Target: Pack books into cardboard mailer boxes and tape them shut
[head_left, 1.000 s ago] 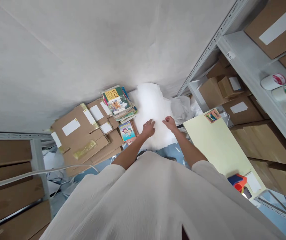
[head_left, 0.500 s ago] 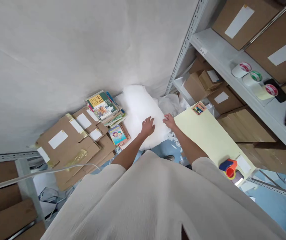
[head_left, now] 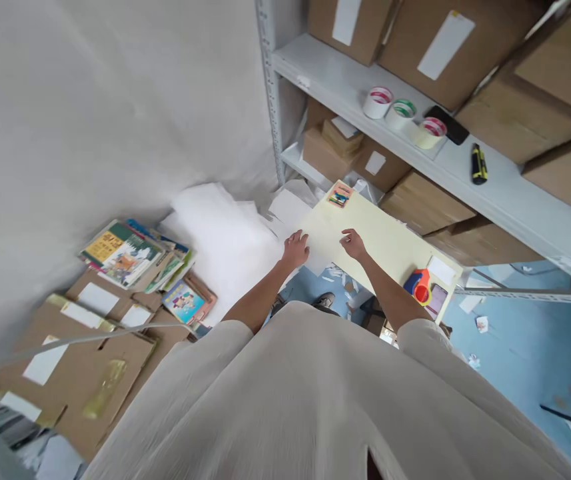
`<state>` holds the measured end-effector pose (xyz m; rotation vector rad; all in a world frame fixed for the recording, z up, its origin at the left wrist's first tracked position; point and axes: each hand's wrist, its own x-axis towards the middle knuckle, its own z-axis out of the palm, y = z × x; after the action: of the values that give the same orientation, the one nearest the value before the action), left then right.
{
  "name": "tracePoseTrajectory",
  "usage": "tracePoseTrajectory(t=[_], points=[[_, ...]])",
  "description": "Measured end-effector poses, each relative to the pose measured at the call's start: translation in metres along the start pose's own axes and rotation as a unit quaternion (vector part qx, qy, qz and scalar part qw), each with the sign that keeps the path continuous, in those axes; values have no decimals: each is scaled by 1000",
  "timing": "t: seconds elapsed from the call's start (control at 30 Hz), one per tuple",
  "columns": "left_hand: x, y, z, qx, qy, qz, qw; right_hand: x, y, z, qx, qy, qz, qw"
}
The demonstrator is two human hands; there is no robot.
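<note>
A thin, see-through white sheet [head_left: 318, 259] stretches between my hands, partly over the near left edge of a pale yellow table. My left hand [head_left: 296, 249] is at its left side, fingers bent and slightly apart over the sheet. Fingers curled into a pinch, my right hand [head_left: 354, 244] is over the tabletop [head_left: 385, 233] at the sheet's right side; the exact grip is blurred. To the left lies a stack of white sheets [head_left: 225, 247], apart from my right hand. A small colourful card or booklet [head_left: 340, 194] rests on the table's far corner.
Books [head_left: 125, 257] and flattened cardboard boxes [head_left: 90, 360] lie left. On the table's right end are a tape dispenser [head_left: 420, 287] and a phone [head_left: 436, 299]. The shelf [head_left: 325, 70] at right holds boxes, tape rolls [head_left: 400, 113] and a cutter [head_left: 478, 165]. Scraps litter the blue floor.
The view has turned right. My hands have moved off the stack of white sheets toward the yellow table, with a thin sheet between them.
</note>
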<state>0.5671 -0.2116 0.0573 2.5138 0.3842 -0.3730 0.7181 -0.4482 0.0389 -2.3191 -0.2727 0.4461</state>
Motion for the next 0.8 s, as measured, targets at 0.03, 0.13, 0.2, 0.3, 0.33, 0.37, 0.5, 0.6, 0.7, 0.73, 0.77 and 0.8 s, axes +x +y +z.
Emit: tracePoseTrajectory(t=[0.03,0.13,0.2,0.3,0.33,0.37,0.5,0.6,0.7,0.73,0.77,0.8], points=[[8,13,6,6,-7,11,1000,-1,12,-15,13,-4,26,1000],[31,48,25,23,-34,34,999,-7,48,-54,29,-4,80,996],[43,69,40,42,-61,41,996,-11,71,-76,19,-1,93,995],[57,94,62,75,-103,52,991,-14,104,-102,5,-11,107,994],[60,101,70,85,-113,55,988,-15,114,-109,2,-17,111,994],[63,107,77,93,-120,58,987,-15,124,-115,-1,-22,116,993],[69,123,105,107,-134,64,983,-16,157,-131,-15,-45,123,991],[72,126,119,116,-156,63,979,-16,173,-136,-38,-55,131,989],[75,124,126,124,-171,71,975,-13,183,-138,-57,-60,144,986],[77,123,127,127,-172,77,974,-11,185,-138,-60,-62,146,986],[79,122,127,129,-172,84,973,-8,186,-138,-62,-62,148,985],[81,121,128,130,-173,92,972,-6,187,-137,-64,-60,151,985]])
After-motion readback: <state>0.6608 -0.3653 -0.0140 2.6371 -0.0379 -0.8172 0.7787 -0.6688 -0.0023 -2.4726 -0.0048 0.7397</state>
